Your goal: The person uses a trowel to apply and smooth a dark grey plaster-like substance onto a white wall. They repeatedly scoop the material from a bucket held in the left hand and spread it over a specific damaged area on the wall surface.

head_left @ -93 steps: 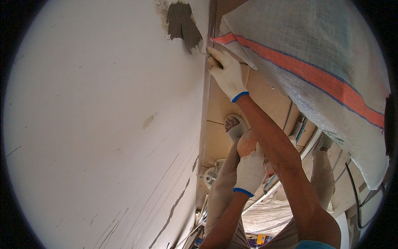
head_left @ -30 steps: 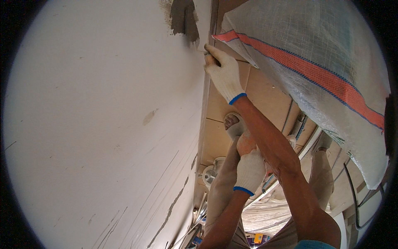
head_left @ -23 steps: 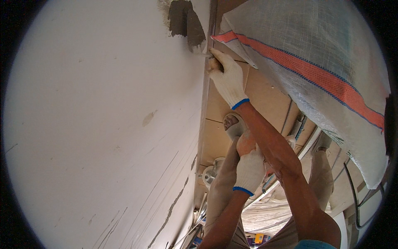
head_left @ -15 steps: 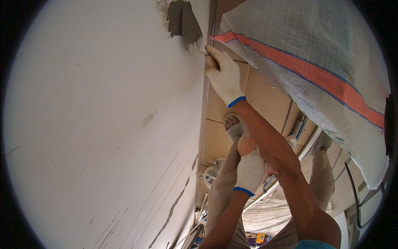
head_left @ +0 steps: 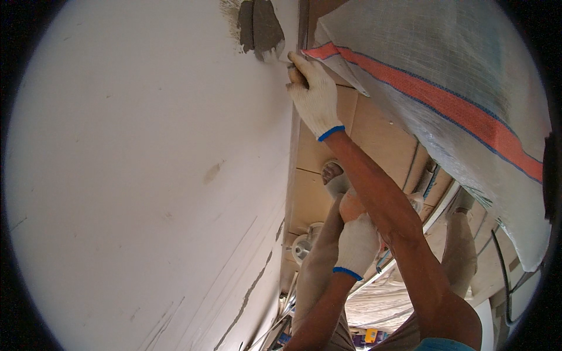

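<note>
Nearest, at half past four from the view's middle, is a teal sleeve (head_left: pixel 449 344); the right arm (head_left: pixel 404 228) runs from it toward 11 o'clock. The left hand (head_left: pixel 356 247), in a white glove with a blue cuff, sits at half past four, just beside the arm. Its fingers are hidden, so whether they are apart, together or clamped on something I cannot tell. A rounded orange-tan thing (head_left: pixel 352 206) lies just past it toward 12; its kind is unclear. The left leg (head_left: pixel 316 266) is at 5 o'clock, the right leg (head_left: pixel 460 251) at 4.

Farther out, at 1 o'clock, the right hand (head_left: pixel 316 96), gloved alike, is closed around the handle of a trowel (head_left: pixel 271 47). The trowel's blade points toward 11 and overlaps a dark grey patch (head_left: pixel 245 29) at 12 on the white wall (head_left: pixel 146 175); firm contact cannot be made out. The wall fills the 9 o'clock side, with cracks toward 7.

A pale woven sack (head_left: pixel 410 35) with an orange stripe bulges at 2 o'clock, near the right hand. Beyond is tan tiled floor (head_left: pixel 374 120), with a round metal fitting (head_left: pixel 301 249) beside the left leg.
</note>
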`<state>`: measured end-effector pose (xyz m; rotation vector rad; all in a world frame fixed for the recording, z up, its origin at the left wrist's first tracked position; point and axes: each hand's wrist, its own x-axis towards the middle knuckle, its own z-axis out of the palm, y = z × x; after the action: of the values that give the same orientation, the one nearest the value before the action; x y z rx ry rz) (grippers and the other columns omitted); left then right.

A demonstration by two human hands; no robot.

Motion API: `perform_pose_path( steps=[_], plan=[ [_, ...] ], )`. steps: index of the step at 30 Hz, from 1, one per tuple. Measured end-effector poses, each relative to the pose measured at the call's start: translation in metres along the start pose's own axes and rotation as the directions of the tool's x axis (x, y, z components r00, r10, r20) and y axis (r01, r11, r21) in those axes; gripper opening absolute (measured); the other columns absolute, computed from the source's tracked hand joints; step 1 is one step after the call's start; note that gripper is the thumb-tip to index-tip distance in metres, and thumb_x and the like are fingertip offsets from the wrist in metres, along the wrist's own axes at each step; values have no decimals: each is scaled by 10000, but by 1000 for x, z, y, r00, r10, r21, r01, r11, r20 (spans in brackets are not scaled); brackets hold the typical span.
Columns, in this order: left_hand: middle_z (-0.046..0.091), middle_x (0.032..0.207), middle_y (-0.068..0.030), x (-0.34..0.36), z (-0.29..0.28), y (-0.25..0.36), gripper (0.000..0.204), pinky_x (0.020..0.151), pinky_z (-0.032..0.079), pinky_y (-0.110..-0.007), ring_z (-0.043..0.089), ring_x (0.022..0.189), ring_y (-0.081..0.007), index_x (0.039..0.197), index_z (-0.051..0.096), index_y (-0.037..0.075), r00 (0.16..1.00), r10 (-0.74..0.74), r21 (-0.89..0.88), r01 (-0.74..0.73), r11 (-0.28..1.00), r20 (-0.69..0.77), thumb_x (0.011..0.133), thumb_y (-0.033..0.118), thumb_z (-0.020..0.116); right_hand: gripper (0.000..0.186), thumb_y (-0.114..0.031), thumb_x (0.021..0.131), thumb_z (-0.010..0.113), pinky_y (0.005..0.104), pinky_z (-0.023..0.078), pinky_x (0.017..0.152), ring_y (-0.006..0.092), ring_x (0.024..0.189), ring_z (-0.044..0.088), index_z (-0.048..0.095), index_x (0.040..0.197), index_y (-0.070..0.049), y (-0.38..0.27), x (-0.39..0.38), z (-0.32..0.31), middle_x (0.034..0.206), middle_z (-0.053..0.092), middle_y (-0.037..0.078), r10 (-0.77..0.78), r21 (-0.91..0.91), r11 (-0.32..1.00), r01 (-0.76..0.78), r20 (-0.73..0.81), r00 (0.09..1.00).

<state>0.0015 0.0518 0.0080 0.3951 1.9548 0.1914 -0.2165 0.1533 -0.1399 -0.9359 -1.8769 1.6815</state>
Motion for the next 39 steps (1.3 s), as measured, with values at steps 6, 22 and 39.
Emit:
perform_pose_path(
  steps=[6,22,39],
  plan=[
    [732,921,-235,-1,-5,4,195,715,594,-492,725,863,-423,1022,690,-19,999,-28,-30,27,999,-26,946,158,659,469,-87,851,703,457,533,798,367,917,674,707,1318,-129,13,6,3,963,652,157,-28,12,1000,28,-27,999],
    [728,910,-234,-1,-13,6,186,732,586,-520,712,843,-456,950,684,-17,996,24,-45,-28,999,-89,878,154,699,465,-121,866,701,459,530,801,370,924,673,711,1330,-155,24,27,6,975,665,153,-47,-82,996,44,-35,998],
    [736,855,-248,2,-7,3,218,699,603,-513,731,794,-445,927,714,-11,996,4,-80,-11,997,-88,919,205,688,408,-184,948,633,452,533,884,391,1020,701,710,1340,-103,50,27,17,1075,729,222,101,40,994,-99,-44,994]
  ],
)
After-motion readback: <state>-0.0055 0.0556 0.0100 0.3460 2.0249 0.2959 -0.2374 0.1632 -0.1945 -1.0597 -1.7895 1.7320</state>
